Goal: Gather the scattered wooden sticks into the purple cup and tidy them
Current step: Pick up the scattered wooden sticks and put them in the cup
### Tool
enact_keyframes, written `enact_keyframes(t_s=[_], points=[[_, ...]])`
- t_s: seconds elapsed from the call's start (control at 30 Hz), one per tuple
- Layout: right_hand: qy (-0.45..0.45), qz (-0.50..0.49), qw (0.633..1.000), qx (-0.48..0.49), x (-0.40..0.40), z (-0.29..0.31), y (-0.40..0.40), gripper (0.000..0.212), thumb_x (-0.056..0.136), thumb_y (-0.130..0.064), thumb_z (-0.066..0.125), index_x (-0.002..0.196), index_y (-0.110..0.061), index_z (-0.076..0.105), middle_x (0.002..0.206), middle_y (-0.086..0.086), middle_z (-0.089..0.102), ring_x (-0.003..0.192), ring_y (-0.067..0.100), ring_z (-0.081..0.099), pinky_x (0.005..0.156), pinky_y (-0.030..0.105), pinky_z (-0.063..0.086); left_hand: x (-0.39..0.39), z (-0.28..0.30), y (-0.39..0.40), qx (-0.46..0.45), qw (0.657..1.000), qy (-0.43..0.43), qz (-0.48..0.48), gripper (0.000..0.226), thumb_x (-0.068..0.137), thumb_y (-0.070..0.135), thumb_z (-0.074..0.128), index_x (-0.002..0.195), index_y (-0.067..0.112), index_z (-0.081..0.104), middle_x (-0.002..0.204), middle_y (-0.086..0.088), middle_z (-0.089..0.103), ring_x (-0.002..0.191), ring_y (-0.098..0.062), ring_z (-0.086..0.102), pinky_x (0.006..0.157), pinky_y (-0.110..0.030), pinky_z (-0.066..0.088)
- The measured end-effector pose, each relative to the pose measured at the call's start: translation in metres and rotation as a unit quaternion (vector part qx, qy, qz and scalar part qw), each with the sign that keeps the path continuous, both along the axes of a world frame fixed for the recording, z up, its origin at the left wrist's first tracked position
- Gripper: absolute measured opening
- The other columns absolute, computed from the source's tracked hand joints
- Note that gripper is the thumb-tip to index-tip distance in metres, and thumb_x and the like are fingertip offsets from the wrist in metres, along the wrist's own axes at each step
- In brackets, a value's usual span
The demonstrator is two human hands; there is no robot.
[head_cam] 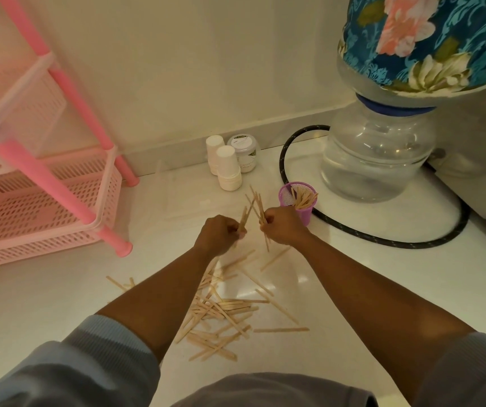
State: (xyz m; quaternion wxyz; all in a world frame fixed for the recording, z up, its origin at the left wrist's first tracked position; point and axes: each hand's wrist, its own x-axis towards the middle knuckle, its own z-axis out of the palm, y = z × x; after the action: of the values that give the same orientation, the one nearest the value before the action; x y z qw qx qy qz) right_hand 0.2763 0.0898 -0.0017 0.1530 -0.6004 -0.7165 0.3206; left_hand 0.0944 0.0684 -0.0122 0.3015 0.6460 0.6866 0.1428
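Both hands are occupied: left hand (219, 232) grips a small bundle of wooden sticks (243, 220), and right hand (280, 229), just beside it, holds a second bundle (260, 208), ends fanned upward. Purple cup (296, 205) stands right of the hands, near the countertop's (59, 304) back edge, already holding several sticks. Assessment: partly done. A large scattered pile (221, 315) remains on the countertop between the forearms, toward the front edge; tidying is not yet begun.
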Motion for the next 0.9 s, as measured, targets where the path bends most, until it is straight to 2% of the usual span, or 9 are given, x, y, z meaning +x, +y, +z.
enact_keyframes(t_s=[0.13,0.23,0.33,0.37,0.43,0.5,0.6,0.77,0.9], points=[[0.081,-0.052,0.994,0.048,-0.002,0.02,0.004,0.01,0.086,-0.013,0.065,0.089,-0.007,0.071,0.087,0.007,0.072,0.082,0.022,0.067,0.077,0.037,0.056,0.014,0.022,0.013,0.048,0.997,-0.064,0.007,0.015,0.086,0.025,0.073,0.099,0.019,0.078,0.09,0.001,0.074,0.077,-0.013,0.066,0.064,-0.017,0.046],[0.106,-0.087,0.988,0.074,0.002,0.033,0.009,0.009,0.086,-0.012,0.064,0.089,-0.007,0.071,0.085,0.008,0.072,0.081,0.023,0.068,0.076,0.036,0.056,0.027,0.037,0.024,0.083,0.993,-0.088,-0.001,0.014,0.086,0.022,0.073,0.098,0.016,0.078,0.083,-0.001,0.074,0.066,-0.005,0.062,0.055,-0.005,0.04],[0.136,-0.12,0.98,0.085,0.009,0.046,0.014,0.005,0.083,-0.009,0.065,0.084,-0.009,0.07,0.083,0.007,0.071,0.079,0.023,0.067,0.074,0.034,0.057,0.04,0.05,0.036,0.104,0.99,-0.099,-0.008,0.013,0.086,0.019,0.073,0.098,0.014,0.078,0.083,0.0,0.073,0.065,-0.003,0.059,0.055,-0.003,0.04],[0.147,-0.129,0.977,0.087,0.011,0.051,0.017,0.005,0.082,-0.008,0.066,0.084,-0.008,0.07,0.083,0.007,0.071,0.079,0.023,0.067,0.073,0.034,0.057,0.044,0.055,0.039,0.11,0.988,-0.104,-0.013,0.013,0.086,0.018,0.073,0.098,0.014,0.078,0.084,-0.001,0.074,0.067,-0.006,0.061,0.058,-0.005,0.043],[0.153,-0.146,0.972,0.099,0.017,0.061,0.023,0.008,0.08,-0.008,0.066,0.086,-0.006,0.072,0.084,0.007,0.071,0.077,0.022,0.067,0.07,0.03,0.055,0.053,0.063,0.046,0.127,0.985,-0.112,-0.022,0.013,0.085,0.016,0.074,0.096,0.014,0.079,0.086,-0.004,0.075,0.074,-0.016,0.067,0.072,-0.022,0.052],[0.156,-0.156,0.969,0.108,0.023,0.07,0.028,0.009,0.08,-0.006,0.066,0.086,-0.005,0.072,0.085,0.007,0.071,0.073,0.017,0.064,0.062,0.021,0.05,0.061,0.069,0.054,0.144,0.982,-0.117,-0.021,0.013,0.083,0.014,0.075,0.095,0.014,0.079,0.086,-0.004,0.076,0.079,-0.022,0.07,0.079,-0.034,0.055],[0.16,-0.16,0.967,0.116,0.031,0.079,0.034,0.008,0.078,-0.008,0.071,0.085,-0.006,0.072,0.084,0.007,0.071,0.07,0.013,0.061,0.059,0.015,0.045,0.075,0.078,0.064,0.161,0.979,-0.123,-0.014,0.014,0.083,0.014,0.075,0.096,0.014,0.079,0.088,-0.004,0.076,0.08,-0.018,0.069,0.08,-0.032,0.056],[0.151,-0.196,0.963,0.109,0.044,0.079,0.038,0.017,0.075,-0.019,0.077,0.087,-0.007,0.073,0.084,0.006,0.071,0.076,0.018,0.064,0.071,0.028,0.053,0.096,0.078,0.074,0.164,0.98,-0.114,0.005,0.014,0.081,0.018,0.077,0.096,0.019,0.079,0.089,0.001,0.076,0.071,-0.007,0.063,0.073,-0.023,0.051],[0.125,-0.211,0.966,0.087,0.052,0.067,0.039,0.023,0.075,-0.026,0.079,0.089,-0.008,0.074,0.085,0.005,0.072,0.079,0.019,0.067,0.071,0.028,0.053,0.107,0.071,0.073,0.158,0.983,-0.089,-0.005,0.016,0.081,0.016,0.077,0.097,0.018,0.079,0.092,-0.001,0.077,0.082,-0.013,0.069,0.076,-0.025,0.052]])
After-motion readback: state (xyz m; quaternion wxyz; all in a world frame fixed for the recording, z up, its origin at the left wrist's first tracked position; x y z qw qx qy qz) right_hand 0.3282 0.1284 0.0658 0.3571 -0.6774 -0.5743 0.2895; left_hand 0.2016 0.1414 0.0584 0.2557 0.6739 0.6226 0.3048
